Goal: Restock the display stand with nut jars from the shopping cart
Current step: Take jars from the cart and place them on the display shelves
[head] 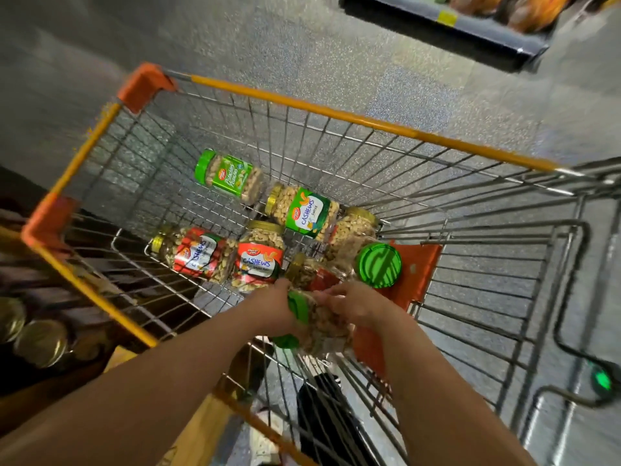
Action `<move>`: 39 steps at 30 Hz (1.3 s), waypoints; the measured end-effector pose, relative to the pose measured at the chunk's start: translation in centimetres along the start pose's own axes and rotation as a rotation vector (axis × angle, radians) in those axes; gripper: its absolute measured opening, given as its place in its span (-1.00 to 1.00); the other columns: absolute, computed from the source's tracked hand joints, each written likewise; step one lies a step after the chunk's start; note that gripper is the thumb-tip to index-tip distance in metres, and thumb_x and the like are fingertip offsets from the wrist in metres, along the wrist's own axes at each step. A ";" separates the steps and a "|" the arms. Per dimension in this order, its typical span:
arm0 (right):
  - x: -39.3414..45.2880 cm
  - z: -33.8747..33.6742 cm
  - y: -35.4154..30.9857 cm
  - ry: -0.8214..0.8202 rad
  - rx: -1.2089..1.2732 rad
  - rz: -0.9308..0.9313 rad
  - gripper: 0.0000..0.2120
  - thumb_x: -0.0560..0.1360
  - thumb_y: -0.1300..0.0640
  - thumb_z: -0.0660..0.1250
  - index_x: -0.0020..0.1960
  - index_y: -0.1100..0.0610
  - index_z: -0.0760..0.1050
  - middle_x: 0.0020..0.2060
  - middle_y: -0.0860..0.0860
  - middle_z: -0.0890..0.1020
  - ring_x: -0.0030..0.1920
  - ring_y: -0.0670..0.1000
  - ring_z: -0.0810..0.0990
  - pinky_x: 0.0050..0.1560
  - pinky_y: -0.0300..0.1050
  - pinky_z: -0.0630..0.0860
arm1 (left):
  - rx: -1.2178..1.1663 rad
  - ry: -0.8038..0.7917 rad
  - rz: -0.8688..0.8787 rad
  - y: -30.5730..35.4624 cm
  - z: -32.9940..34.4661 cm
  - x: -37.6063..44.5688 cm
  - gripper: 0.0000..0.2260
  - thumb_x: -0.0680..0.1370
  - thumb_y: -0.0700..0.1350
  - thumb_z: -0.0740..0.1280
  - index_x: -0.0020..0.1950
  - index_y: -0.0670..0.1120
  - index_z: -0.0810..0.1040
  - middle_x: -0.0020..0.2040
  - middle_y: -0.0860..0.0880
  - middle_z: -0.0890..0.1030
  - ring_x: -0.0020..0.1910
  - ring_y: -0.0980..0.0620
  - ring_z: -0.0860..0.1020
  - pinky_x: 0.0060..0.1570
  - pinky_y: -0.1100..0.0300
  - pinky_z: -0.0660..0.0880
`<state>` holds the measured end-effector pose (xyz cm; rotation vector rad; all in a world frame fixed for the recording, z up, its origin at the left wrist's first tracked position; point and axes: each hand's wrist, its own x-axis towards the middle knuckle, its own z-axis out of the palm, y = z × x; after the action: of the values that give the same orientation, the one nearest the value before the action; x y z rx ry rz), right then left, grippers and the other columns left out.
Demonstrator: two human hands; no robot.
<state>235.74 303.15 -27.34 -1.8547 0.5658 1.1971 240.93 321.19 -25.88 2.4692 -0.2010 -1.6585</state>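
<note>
Speckled grey floor [336, 45], wire shopping cart [302, 109] half bare up front.
Left hand [272, 304] and right hand [349, 297] both clutch a green-lidded nut jar [322, 324] near the back wall.

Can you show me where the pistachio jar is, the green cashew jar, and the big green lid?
pistachio jar [232, 176]: head view, on its green label.
green cashew jar [307, 211]: head view, on its label by the word Cashews.
big green lid [379, 265]: head view, on the middle of the lid's top.
</note>
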 end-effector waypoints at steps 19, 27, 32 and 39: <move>-33.1 10.5 -9.5 0.491 0.136 -0.507 -0.89 0.42 -0.33 0.37 -0.25 -0.42 0.49 -0.32 -0.42 0.59 -0.16 -0.28 0.60 0.10 -0.13 0.58 | -0.344 0.820 0.443 -5.8 -4.2 -34.6 -0.11 0.26 0.26 0.61 0.51 0.05 0.40 0.33 -0.05 0.58 0.26 -0.06 0.57 0.18 0.14 0.46; -45.0 21.6 -9.2 0.641 0.065 -0.688 -0.19 0.32 -0.12 0.63 0.44 -0.16 0.29 0.21 -0.24 0.59 0.11 -0.31 0.58 0.04 -0.43 0.44 | -0.470 1.014 0.582 -9.5 1.3 -47.3 -0.05 0.15 0.37 0.57 0.48 0.05 0.45 0.34 0.00 0.59 0.29 -0.02 0.55 0.29 0.07 0.46; -49.2 25.4 -9.0 0.707 -0.015 -0.751 -0.02 0.25 -0.17 0.66 0.53 -0.19 0.21 0.14 -0.30 0.56 0.16 -0.21 0.54 0.18 -0.24 0.45 | -0.477 1.121 0.580 -11.3 4.8 -53.2 -0.18 0.32 0.30 0.55 0.49 0.02 0.42 0.36 -0.01 0.56 0.31 -0.05 0.52 0.09 0.17 0.39; -53.0 29.3 -7.4 0.711 -0.080 -0.913 0.05 0.19 -0.23 0.67 0.55 -0.26 0.20 0.28 -0.23 0.55 0.25 -0.12 0.55 0.26 -0.06 0.50 | -0.565 1.211 0.608 -13.9 10.9 -60.4 -0.14 0.28 0.34 0.56 0.49 0.05 0.40 0.27 0.08 0.53 0.16 0.07 0.51 0.04 0.20 0.40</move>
<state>202.54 328.21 17.29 -2.2026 -0.0193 -0.0519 208.42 346.23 21.80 2.1631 -0.2257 0.1217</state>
